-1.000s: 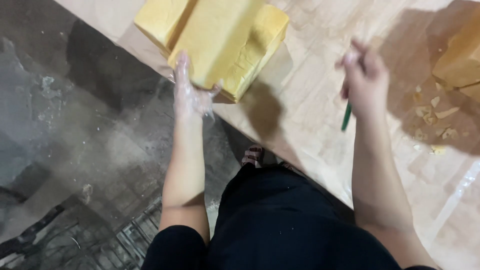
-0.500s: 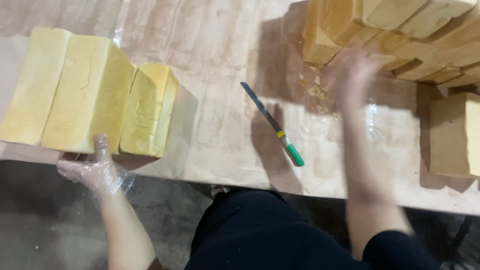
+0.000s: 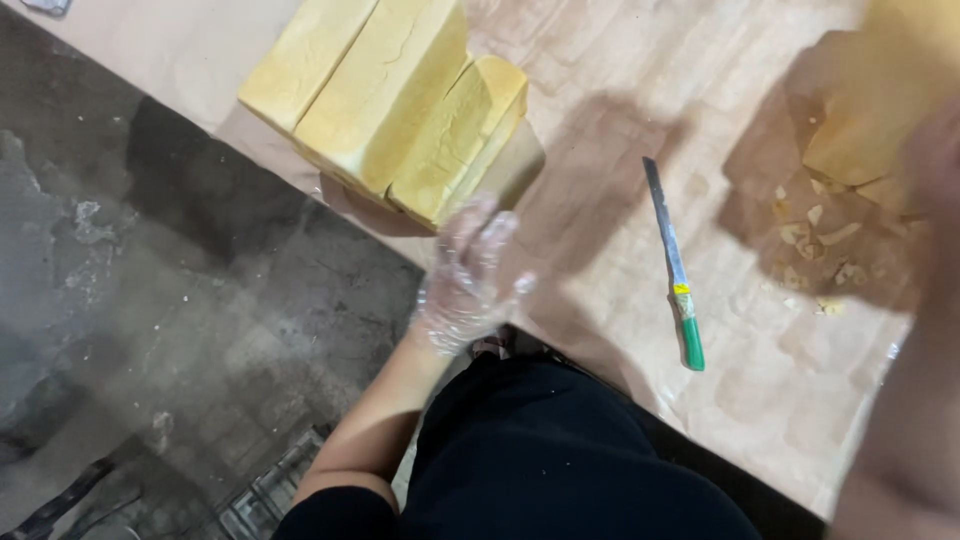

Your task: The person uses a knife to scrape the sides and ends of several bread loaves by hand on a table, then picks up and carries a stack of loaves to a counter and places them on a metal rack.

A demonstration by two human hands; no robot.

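At far left lies the grey, stained concrete floor (image 3: 150,300), taking up more of the view than it did half a second ago, when the camera looked almost squarely at the surface. Above it the three long yellow loaves (image 3: 385,105) lie side by side on the paper-covered surface (image 3: 590,110), near its edge, now running diagonally across the view instead of nearly upright; the nearest loaf leans a little away from the other two, as before.

The left hand (image 3: 465,280), in a thin clear plastic glove, sits just below the end of the nearest loaf. Its fingers (image 3: 480,225) are spread and slightly curled, their tips at or just short of the loaf end; whether they touch it cannot be told. Half a second ago this hand was at the surface's edge under the middle loaf, so it now sits further along the row.

To the right, the long serrated knife with the green handle (image 3: 675,265) lies flat on the surface, well apart from the loaves, untouched, its blade pointing away from the person, much as it lay before.

Further right, crumbs and crust scraps (image 3: 820,245) are scattered beside a blurred block of more loaves (image 3: 860,130). The right arm (image 3: 910,400) rises along the right edge as a blur; its hand and fingers cannot be made out, where earlier the hand was raised over the stacked loaves.
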